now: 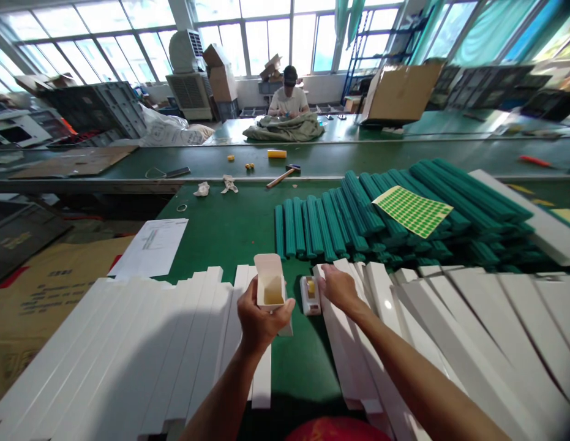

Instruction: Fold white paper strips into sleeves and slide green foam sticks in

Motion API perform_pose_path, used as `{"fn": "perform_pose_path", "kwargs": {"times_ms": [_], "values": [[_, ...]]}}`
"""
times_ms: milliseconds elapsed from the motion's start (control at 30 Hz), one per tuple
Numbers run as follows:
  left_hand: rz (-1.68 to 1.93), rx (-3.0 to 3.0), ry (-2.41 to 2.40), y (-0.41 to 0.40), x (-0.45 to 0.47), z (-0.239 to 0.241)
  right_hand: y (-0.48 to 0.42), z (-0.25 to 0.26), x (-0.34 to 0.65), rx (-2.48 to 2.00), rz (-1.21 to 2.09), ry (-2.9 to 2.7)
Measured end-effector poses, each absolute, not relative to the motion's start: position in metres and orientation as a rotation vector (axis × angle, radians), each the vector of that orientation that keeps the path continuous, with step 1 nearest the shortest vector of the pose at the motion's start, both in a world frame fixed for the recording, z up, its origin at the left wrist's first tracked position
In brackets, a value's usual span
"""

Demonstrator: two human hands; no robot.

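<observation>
In my left hand (261, 312) is a long white carton (269, 278), its open end tilted toward me and the flap standing up. Inside that end the carton looks hollow. To the right, my right hand (340, 288) has its fingers closed on the far end of another white carton (337, 343), which lies at the edge of the right-hand pile. Between the hands a small white tape dispenser (311, 295) with a yellowish roll rests on the green table.
White cartons (174, 331) lie side by side at left, with more cartons (477, 318) at right. Behind stand piled green ribbed bundles (312, 226) under a sticker sheet (413, 210). Papers (151, 247), a hammer (283, 176) and a seated person (288, 101) are farther off.
</observation>
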State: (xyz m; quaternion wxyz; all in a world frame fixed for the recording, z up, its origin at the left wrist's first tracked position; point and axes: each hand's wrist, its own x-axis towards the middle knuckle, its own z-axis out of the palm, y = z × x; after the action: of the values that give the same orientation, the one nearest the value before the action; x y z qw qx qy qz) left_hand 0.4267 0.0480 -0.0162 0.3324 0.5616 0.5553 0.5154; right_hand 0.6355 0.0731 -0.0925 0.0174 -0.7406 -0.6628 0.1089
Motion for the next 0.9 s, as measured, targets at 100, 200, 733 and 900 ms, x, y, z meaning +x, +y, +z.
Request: {"fn": "perform_pose_path", "kwargs": {"times_ms": [100, 200, 733, 900], "values": [[1.364, 1.533, 1.508, 0.05, 0.428, -0.019, 0.07, -0.093, 0.637, -2.05, 0.404, -2.239], [1.374, 1.673, 1.559, 0.052, 0.424, -0.017, 0.067, -0.102, 0.64, -2.166, 0.439, -2.077], [1.503, 1.884, 1.543, 0.051, 0.419, -0.024, 0.218, -0.127, 0.597, -1.873, 0.171, -2.39], [1.507, 1.868, 1.512, 0.06, 0.417, -0.019, 0.223, -0.104, 0.608, -1.711, 0.178, -2.352]]}}
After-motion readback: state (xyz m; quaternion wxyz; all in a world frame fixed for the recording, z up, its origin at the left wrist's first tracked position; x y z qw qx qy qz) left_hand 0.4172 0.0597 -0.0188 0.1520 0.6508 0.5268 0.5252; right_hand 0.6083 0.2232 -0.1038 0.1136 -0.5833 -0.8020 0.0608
